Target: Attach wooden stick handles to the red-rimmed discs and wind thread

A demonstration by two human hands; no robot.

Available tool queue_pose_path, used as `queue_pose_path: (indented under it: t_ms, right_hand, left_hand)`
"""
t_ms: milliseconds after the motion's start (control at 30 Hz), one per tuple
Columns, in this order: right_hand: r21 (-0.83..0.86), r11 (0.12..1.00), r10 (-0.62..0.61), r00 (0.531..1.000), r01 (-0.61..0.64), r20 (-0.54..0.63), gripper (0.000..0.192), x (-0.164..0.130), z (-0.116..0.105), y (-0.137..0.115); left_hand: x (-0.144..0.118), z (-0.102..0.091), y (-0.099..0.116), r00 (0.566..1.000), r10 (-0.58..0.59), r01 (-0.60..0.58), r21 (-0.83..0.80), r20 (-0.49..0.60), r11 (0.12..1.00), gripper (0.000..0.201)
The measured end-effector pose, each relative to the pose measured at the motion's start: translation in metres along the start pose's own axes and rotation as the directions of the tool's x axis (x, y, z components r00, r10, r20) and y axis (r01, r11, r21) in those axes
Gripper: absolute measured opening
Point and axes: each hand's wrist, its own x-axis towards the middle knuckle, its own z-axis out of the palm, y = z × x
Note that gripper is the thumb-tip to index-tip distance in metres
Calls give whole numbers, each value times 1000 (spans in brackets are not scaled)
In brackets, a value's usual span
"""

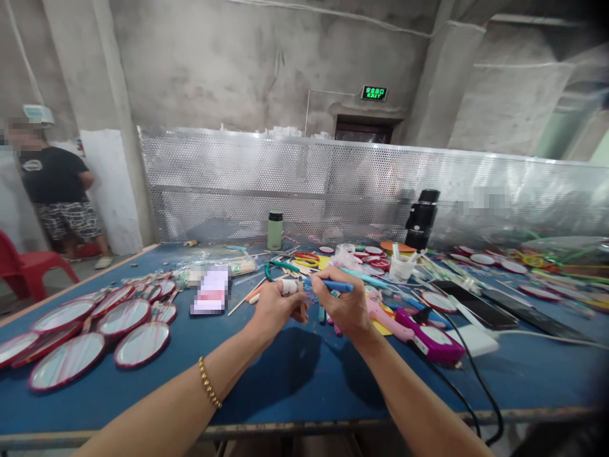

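In the head view, my right hand is closed round a blue pen held slantwise, its tip end towards my left hand. My left hand is closed in a pinch just beside that tip. A small tan piece shows at its fingers, too small and too hidden to name. White wrapping shows at the left fingers. Both hands are over the blue table. Close behind them lie green-handled scissors and several thin wooden sticks.
Several round red-rimmed mirrors are piled at left beside a phone. A purple device with black cables lies at right. Farther back stand a green bottle, a white cup and a black flask. A person stands far left.
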Motion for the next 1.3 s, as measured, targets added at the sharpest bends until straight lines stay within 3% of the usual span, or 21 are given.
queue_pose_path:
  t_ms: [1300]
  right_hand:
    - [-7,1000,-26,999,26,24,19,-1,0,1]
  left_hand:
    - [0,0,0,1000,16,-16,18,18,1000,27]
